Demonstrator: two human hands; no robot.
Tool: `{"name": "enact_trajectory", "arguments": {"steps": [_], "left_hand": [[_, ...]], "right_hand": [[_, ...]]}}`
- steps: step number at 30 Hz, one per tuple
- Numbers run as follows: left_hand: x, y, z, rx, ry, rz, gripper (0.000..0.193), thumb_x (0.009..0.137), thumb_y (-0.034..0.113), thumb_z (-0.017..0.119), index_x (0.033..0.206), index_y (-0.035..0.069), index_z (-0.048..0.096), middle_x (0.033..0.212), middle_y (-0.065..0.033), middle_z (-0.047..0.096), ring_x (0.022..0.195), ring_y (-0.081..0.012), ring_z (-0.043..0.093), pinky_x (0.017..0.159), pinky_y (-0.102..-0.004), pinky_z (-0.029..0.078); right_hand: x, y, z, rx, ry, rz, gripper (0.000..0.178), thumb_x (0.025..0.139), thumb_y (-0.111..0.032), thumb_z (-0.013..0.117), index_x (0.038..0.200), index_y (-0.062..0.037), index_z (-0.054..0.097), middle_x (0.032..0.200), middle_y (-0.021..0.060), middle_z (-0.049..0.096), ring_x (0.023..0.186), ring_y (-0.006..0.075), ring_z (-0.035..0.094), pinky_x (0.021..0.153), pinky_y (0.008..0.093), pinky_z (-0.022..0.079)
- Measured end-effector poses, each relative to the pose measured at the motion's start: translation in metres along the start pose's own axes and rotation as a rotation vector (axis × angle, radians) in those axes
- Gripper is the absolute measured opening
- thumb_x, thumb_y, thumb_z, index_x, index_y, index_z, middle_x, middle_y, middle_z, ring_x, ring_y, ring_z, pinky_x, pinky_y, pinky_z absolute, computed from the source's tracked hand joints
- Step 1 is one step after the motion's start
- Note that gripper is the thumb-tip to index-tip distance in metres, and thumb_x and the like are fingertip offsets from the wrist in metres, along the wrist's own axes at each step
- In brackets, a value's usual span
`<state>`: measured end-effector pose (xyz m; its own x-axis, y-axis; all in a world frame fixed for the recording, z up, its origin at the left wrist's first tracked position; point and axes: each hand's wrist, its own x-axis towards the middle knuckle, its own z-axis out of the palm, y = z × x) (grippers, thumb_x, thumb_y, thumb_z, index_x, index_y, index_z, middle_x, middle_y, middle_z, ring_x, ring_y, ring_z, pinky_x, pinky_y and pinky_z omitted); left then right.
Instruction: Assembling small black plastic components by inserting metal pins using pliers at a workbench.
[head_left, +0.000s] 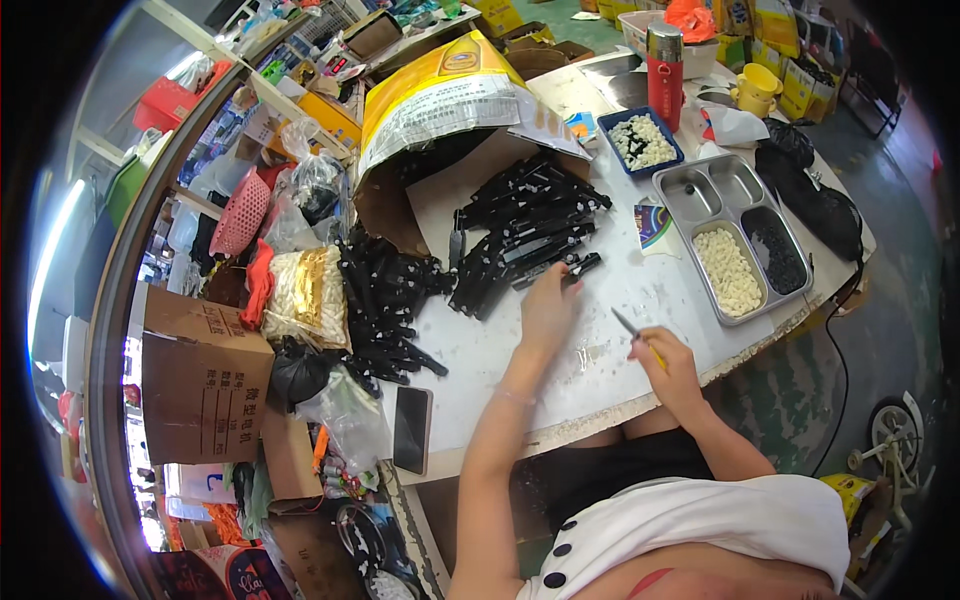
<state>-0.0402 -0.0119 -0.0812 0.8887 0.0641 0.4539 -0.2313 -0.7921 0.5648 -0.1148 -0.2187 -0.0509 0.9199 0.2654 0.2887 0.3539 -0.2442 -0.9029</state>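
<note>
My left hand (550, 305) reaches to the near edge of a pile of black stick-shaped parts (535, 225). Its fingertips are closed on one black stick-shaped part (588, 264) there. To the right, over the white tabletop (480, 375), my right hand (668, 362) grips a slim tool (625, 322) with a pointed grey tip and a yellow section. The tool points away to the left; its exact kind is unclear. More black stick-shaped parts (385, 300) lie heaped along the table's left side. Small white ends show on many of them.
A metal compartment tray (690, 262) holds cream and black small pieces; behind it stand a blue tray (606, 122) and a red flask (664, 85). An opened carton (385, 210) borders the pile. A phone (412, 430) lies at the near left edge.
</note>
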Motion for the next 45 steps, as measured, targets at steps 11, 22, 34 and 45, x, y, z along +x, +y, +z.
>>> {"name": "enact_trajectory", "arguments": {"steps": [11,22,34,45], "left_hand": [[-0.035,0.063,-0.040,0.133,0.133,0.214,0.030,0.083,0.014,0.065,0.111,0.003,0.060,0.075,-0.0097,0.059,0.062,-0.0259,0.053,0.056,-0.0327,0.043],[-0.149,0.063,-0.165,-0.890,-0.891,-0.790,0.032,0.096,0.018,0.050,0.121,-0.002,0.055,0.074,-0.0011,0.054,0.064,-0.0072,0.047,0.058,-0.0214,0.039],[-0.044,0.053,-0.056,-0.079,-0.252,-0.027,0.044,0.083,0.015,0.063,0.125,0.009,0.053,0.113,-0.0140,0.058,0.103,-0.0315,0.056,0.087,-0.0365,0.046],[-0.007,0.024,0.016,0.069,-0.158,0.196,0.019,0.086,0.012,0.058,0.105,0.008,0.060,0.100,-0.0129,0.061,0.093,-0.0301,0.059,0.077,-0.0376,0.047]], "right_hand": [[0.025,-0.005,0.011,-0.143,0.028,-0.052,0.020,0.086,-0.014,0.062,0.079,0.0040,0.061,0.087,0.0139,0.060,0.074,0.0294,0.058,0.066,0.0352,0.046],[-0.024,-0.014,0.012,-0.025,-0.378,-0.515,0.018,0.072,-0.012,0.074,0.075,-0.0026,0.059,0.090,0.0084,0.063,0.082,0.0267,0.061,0.073,0.0356,0.049],[-0.015,-0.016,0.002,0.023,-0.099,-0.178,0.018,0.082,-0.012,0.066,0.077,0.0037,0.062,0.090,0.0135,0.063,0.080,0.0275,0.059,0.070,0.0334,0.047],[-0.009,0.012,-0.019,-0.030,0.031,0.029,0.022,0.089,-0.015,0.057,0.078,0.0023,0.064,0.088,0.0128,0.061,0.079,0.0225,0.060,0.070,0.0290,0.045]]}}
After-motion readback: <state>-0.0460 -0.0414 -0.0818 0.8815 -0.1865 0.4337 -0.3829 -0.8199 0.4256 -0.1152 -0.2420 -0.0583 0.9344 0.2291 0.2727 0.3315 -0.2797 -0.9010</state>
